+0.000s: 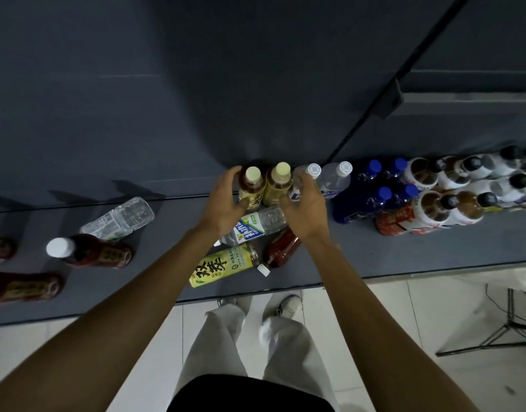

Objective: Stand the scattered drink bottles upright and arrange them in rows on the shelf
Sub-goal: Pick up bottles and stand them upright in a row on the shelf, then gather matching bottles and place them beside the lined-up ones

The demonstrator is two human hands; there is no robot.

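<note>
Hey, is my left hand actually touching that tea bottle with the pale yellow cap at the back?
Touching. The head view shows the left hand with its fingers curled round the left yellow-capped tea bottle, thumb lying on its label.

two yellow-capped tea bottles [264,185] upright at shelf [404,254] back, others lying

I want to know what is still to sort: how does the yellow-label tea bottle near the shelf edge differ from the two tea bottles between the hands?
The yellow-label tea bottle lies on its side; the two tea bottles stand upright. It lies near the front edge; they stand at the back wall. No hand touches it; the left hand grips one of them. All have yellow labels.
</note>
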